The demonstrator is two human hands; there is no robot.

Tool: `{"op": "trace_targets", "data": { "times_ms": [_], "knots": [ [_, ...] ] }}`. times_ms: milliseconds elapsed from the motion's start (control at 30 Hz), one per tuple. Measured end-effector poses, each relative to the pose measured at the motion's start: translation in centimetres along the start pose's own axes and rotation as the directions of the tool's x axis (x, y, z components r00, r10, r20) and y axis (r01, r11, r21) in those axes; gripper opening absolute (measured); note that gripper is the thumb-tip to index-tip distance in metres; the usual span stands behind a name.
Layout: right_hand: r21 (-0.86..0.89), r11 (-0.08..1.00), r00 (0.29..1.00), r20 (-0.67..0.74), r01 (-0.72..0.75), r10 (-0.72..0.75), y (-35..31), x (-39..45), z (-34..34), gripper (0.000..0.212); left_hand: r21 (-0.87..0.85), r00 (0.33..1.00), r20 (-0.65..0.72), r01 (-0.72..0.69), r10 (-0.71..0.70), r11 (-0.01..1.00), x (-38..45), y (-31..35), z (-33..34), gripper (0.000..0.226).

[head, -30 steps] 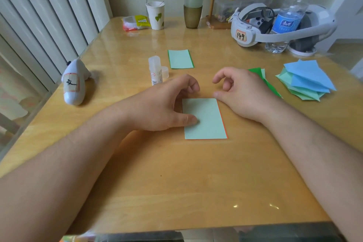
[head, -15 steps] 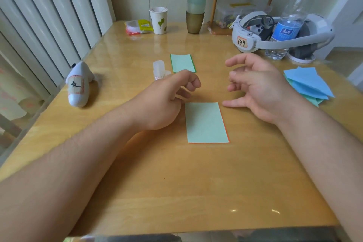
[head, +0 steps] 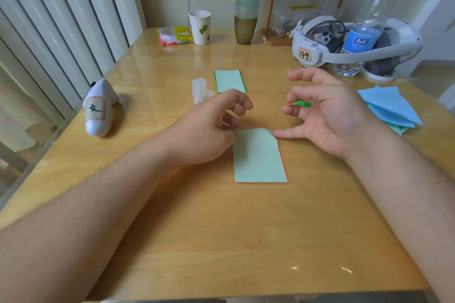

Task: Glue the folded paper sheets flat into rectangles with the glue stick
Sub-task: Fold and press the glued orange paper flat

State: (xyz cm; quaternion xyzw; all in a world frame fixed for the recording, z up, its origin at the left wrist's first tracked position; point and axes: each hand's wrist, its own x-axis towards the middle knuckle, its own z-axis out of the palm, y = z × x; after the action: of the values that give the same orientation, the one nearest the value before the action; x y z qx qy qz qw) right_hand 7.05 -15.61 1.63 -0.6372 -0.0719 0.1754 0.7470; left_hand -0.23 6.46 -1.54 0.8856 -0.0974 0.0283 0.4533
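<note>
A pale green folded paper rectangle [head: 259, 155] with an orange edge is seen lying flat near the middle of the wooden bench [head: 221, 241]. Its far right corner is bent over a little. The left hand [head: 209, 130] is placed at the far left corner of this paper; its fingers are curled, and the thumb side touches the paper edge, but it cannot be told if the corner is really pinched. The right hand [head: 325, 115] is held just to the right of the paper with the fingers spread and relaxed, nothing being held in it; only the little finger is laid on the bench, close to the bent corner.

A second pale green rectangle [head: 229, 80] with a green border is placed farther on the bench. The glue stick [head: 199, 90] is stood just left of it, partly hidden behind the left hand. A small bright green piece [head: 303, 104] is seen between the fingers of the right hand. A pile of blue and green folded sheets [head: 389, 108] is laid at the right side.

At the left edge a white plush toy [head: 98, 110] is laid. At the far side a paper cup [head: 200, 27], a stack of cups [head: 246, 7], a white headset [head: 320, 44] and a water bottle [head: 364, 27] are found
</note>
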Motion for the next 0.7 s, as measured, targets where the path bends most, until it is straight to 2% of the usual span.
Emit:
{"op": "trace_targets", "data": {
  "times_ms": [233,433,467,500,567,600,633,700],
  "knots": [
    [0.066,0.997,0.998,0.045,-0.037,0.034,0.4,0.3,0.0,0.025,-0.062,1.000,0.003,0.000,0.000,0.998,0.2,0.0,0.5,0.046],
    [0.116,0.992,0.991,0.131,-0.045,0.029,0.6,0.1,-0.3,0.025,0.059,0.998,0.033,-0.047,0.046,0.997,0.5,0.5,1.3,0.041],
    [0.074,0.997,0.994,0.105,-0.021,0.013,0.7,0.2,-0.3,0.024,0.065,0.998,0.028,-0.054,0.052,0.996,0.5,0.5,1.4,0.041],
    [-0.050,0.998,0.998,0.053,0.040,-0.037,1.0,0.3,-0.5,0.023,0.078,0.998,0.015,-0.060,0.059,0.995,0.5,0.5,1.4,0.040],
    [-0.436,0.882,0.977,-0.024,0.179,-0.211,1.6,0.4,-0.6,0.023,0.108,0.997,-0.024,-0.074,0.077,0.991,0.6,0.4,1.4,0.041],
    [-0.538,0.817,0.966,-0.016,0.208,-0.256,1.9,0.4,-0.4,0.024,0.128,0.996,-0.034,-0.082,0.087,0.988,0.6,0.4,1.4,0.042],
    [-0.542,0.815,0.968,-0.010,0.206,-0.251,2.0,0.3,-0.1,0.026,0.165,0.995,-0.029,-0.087,0.093,0.983,0.7,0.3,1.4,0.044],
    [-0.446,0.876,0.979,-0.001,0.180,-0.202,2.0,-0.1,0.4,0.028,0.289,0.995,0.007,-0.099,0.101,0.952,0.8,0.4,1.5,0.046]
  ]
}}
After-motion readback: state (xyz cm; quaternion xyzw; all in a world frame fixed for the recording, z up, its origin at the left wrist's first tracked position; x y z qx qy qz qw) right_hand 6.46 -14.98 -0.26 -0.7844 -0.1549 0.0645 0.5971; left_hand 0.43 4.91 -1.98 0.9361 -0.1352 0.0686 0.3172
